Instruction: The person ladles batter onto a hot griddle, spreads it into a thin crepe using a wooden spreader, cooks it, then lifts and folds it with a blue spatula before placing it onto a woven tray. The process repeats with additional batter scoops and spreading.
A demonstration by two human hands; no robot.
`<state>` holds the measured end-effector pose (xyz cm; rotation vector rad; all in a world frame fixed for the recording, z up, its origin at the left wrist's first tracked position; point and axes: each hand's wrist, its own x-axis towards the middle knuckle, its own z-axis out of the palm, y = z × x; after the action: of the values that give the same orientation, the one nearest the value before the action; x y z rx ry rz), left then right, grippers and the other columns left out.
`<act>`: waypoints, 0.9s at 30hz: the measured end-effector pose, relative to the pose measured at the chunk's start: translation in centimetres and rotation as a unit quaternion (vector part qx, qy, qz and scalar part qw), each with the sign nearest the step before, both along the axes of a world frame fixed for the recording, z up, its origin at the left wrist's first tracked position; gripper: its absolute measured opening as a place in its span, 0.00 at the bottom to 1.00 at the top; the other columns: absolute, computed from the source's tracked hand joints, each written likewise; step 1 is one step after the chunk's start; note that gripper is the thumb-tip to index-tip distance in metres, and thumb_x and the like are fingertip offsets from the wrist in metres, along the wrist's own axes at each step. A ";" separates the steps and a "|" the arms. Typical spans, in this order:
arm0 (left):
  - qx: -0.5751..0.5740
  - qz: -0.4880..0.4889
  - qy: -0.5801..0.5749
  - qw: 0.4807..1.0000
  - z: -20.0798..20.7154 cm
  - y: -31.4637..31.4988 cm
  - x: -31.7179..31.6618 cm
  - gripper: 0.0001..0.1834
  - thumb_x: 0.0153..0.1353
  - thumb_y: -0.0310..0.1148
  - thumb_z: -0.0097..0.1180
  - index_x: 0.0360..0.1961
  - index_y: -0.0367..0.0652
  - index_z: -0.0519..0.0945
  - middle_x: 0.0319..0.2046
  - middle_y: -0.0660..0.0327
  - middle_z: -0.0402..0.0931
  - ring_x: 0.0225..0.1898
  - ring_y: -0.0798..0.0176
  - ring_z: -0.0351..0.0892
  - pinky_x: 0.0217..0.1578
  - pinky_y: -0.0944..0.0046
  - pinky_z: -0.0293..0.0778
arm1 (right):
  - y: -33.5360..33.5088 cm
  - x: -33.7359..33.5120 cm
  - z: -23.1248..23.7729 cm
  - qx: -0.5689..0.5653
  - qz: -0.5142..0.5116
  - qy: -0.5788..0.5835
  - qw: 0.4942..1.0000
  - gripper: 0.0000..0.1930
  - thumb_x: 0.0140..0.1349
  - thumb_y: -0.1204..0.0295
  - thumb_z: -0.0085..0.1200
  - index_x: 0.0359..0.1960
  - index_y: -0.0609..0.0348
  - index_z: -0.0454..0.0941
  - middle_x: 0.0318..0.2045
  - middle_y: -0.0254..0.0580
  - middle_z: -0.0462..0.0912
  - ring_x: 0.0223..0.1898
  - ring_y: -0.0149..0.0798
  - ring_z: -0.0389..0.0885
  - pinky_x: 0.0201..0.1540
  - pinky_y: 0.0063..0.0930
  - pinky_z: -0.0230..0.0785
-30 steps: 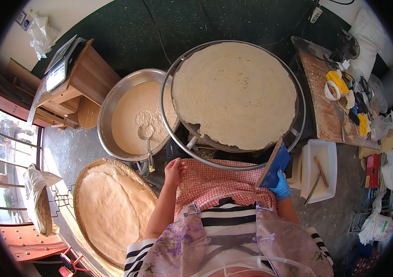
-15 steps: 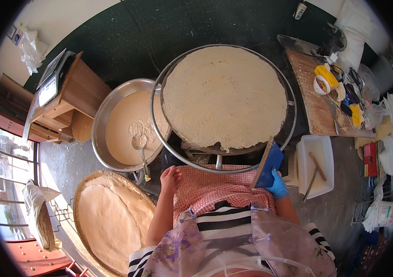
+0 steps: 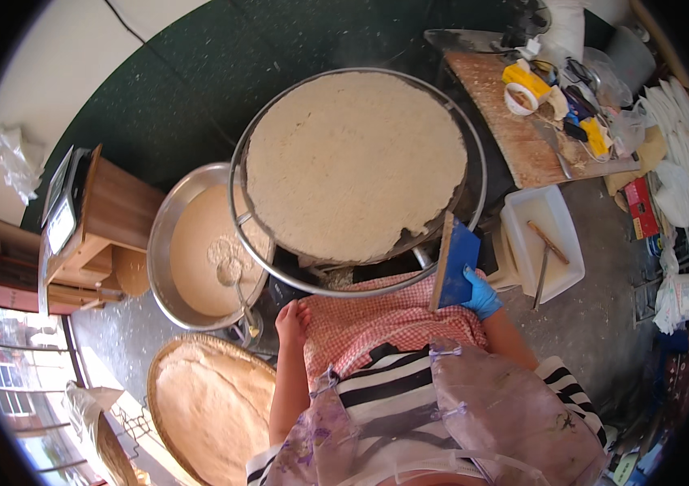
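Observation:
My right hand, in a blue glove, grips a flat blue board-like spreader with a pale edge. It is held upright at the lower right of the round griddle, overlapping the metal ring around it. A thin beige layer of batter covers nearly all of the griddle, with a ragged gap along its near right edge. Bare and curled, my left hand rests by the red checked apron, below the ring; nothing shows in it.
Left of the griddle stands a metal basin of batter with a ladle in it. A round tray of flatbreads sits nearer. At right are a white tub with sticks and a cluttered wooden board.
My view has turned, so the griddle and basin appear shifted left and rotated. My right hand still holds the spreader beside the ring; my left hand stays curled by the apron.

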<state>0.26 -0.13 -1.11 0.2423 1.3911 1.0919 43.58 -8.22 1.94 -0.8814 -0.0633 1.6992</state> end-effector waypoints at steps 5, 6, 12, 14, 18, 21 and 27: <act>-0.009 -0.040 -0.051 0.998 0.5 1.0 -0.2 0.09 0.60 0.32 0.51 0.38 0.38 0.73 0.29 0.56 0.77 0.28 0.62 0.78 0.26 0.68 0.76 | 0.4 -0.3 0.5 -0.011 -0.037 -0.095 0.995 0.16 0.60 0.66 0.50 0.47 0.60 0.71 0.40 0.43 0.78 0.39 0.43 0.78 0.44 0.40 0.73; -0.017 -0.035 -0.052 0.998 0.6 1.4 -0.3 0.11 0.60 0.32 0.50 0.40 0.37 0.71 0.31 0.54 0.77 0.30 0.59 0.79 0.29 0.65 0.77 | 0.5 -0.4 1.0 0.018 -0.026 -0.037 0.999 0.16 0.60 0.67 0.50 0.48 0.60 0.71 0.40 0.43 0.78 0.38 0.42 0.79 0.44 0.38 0.74; 0.029 0.001 -0.023 0.999 0.4 4.2 -0.6 0.15 0.61 0.35 0.50 0.45 0.36 0.69 0.34 0.54 0.76 0.33 0.60 0.79 0.31 0.65 0.76 | 5.5 -0.7 5.8 0.056 0.056 -0.130 0.988 0.19 0.57 0.66 0.53 0.49 0.62 0.70 0.40 0.41 0.77 0.41 0.38 0.77 0.44 0.31 0.72; 0.031 0.011 -0.015 0.999 0.1 4.0 -0.3 0.16 0.61 0.35 0.50 0.45 0.36 0.69 0.35 0.55 0.76 0.34 0.60 0.78 0.31 0.65 0.76 | 8.0 -0.8 7.6 0.089 0.080 -0.180 0.976 0.20 0.56 0.66 0.54 0.49 0.63 0.70 0.41 0.41 0.77 0.41 0.37 0.77 0.44 0.29 0.71; 0.001 -0.032 -0.016 0.999 -0.8 1.8 0.9 0.15 0.62 0.34 0.48 0.46 0.37 0.69 0.36 0.54 0.75 0.34 0.61 0.78 0.33 0.65 0.76 | 13.3 -0.9 9.5 0.075 0.134 -0.362 0.920 0.22 0.55 0.63 0.57 0.47 0.65 0.73 0.41 0.43 0.78 0.39 0.35 0.77 0.43 0.26 0.70; 0.053 -0.034 -0.012 0.998 -1.0 1.0 1.3 0.14 0.62 0.33 0.48 0.46 0.37 0.69 0.36 0.54 0.76 0.34 0.62 0.78 0.34 0.65 0.76 | 16.7 -1.0 9.0 0.057 0.173 -0.432 0.883 0.22 0.53 0.62 0.58 0.44 0.67 0.75 0.38 0.44 0.79 0.36 0.35 0.78 0.42 0.25 0.69; 0.066 -0.025 -0.030 0.997 -0.6 0.6 0.9 0.14 0.61 0.32 0.48 0.46 0.37 0.69 0.36 0.55 0.76 0.34 0.62 0.78 0.35 0.66 0.76 | 19.7 0.6 9.9 -0.019 0.209 -0.596 0.775 0.21 0.51 0.61 0.59 0.38 0.70 0.77 0.32 0.44 0.81 0.32 0.35 0.79 0.39 0.26 0.70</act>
<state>1.19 0.44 -1.74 0.3352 1.2548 1.1419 44.13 11.46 11.82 -1.9648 -1.1562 1.2347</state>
